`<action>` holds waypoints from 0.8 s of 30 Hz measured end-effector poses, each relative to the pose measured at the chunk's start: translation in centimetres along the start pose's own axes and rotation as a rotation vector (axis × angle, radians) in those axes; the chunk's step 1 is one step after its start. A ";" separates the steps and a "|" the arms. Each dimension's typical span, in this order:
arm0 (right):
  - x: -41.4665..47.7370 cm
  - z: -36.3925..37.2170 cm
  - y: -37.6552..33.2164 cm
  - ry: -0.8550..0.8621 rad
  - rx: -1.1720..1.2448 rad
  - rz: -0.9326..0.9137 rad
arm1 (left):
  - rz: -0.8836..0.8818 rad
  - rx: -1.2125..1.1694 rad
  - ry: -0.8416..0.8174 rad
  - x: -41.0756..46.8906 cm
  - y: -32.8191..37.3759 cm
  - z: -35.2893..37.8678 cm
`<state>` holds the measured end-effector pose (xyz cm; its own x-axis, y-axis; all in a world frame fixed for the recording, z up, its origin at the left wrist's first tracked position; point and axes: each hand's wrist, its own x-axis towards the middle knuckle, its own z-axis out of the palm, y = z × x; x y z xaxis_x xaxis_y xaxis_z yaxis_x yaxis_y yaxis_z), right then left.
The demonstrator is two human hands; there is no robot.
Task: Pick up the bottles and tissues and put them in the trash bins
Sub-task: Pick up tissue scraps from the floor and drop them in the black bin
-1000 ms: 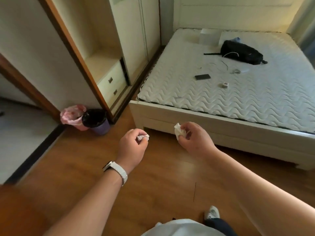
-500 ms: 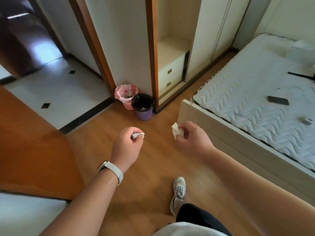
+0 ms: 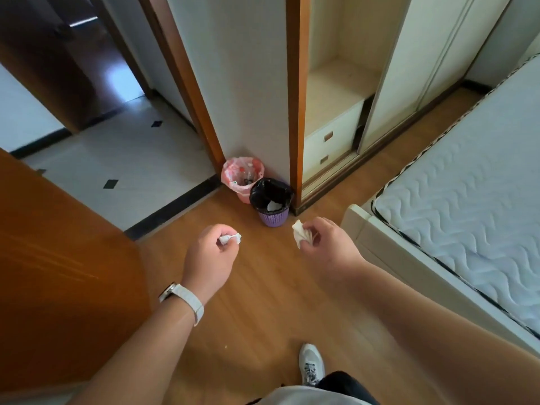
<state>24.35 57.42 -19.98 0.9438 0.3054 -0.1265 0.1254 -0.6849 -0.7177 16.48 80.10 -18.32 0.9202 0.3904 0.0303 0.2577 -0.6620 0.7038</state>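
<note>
**White tissues in both hands, bins now dead ahead**

White paper shows in each fist. The left hand (image 3: 209, 260) pinches a small wad of tissue (image 3: 230, 238) between thumb and curled fingers. The right hand (image 3: 327, 244) grips a larger crumpled tissue (image 3: 301, 233), which sticks out past its knuckles. Neither hold has loosened over the last second.

What changes is the view. A second ago the person faces the bed (image 3: 467, 200), with the bins far off to the left. Half a second ago the turn is under way. Now the purple bin (image 3: 271, 217), lined in black, and the pink-lined bin (image 3: 242, 178) touching it stand in the wall corner, centred just beyond the two hands and closer than before. One shoe (image 3: 311, 363) is planted forward on the wooden floor (image 3: 263, 317).

For the task, this suggests the carrying leg is almost done. Both tissues are in the air, short of the rims, so neither is binned yet. A pale scrap already lies in the black liner. No bottles are visible. The likely next need is a further reach so that each hand can let go over an opening.
</note>
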 end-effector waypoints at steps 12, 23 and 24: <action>14.2 1.2 -1.3 -0.033 -0.063 -0.074 | 0.026 0.004 -0.015 13.4 -1.8 0.9; 29.4 8.3 -5.6 -0.006 -0.158 0.102 | 0.143 -0.020 -0.147 32.9 -11.3 0.8; 30.9 8.7 -6.1 -0.018 -0.177 0.112 | 0.155 -0.021 -0.163 34.6 -12.0 0.6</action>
<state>50.04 76.79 -25.43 0.9495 0.2315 -0.2118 0.0734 -0.8201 -0.5675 45.43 101.12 -26.16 0.9842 0.1754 0.0253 0.1050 -0.6919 0.7143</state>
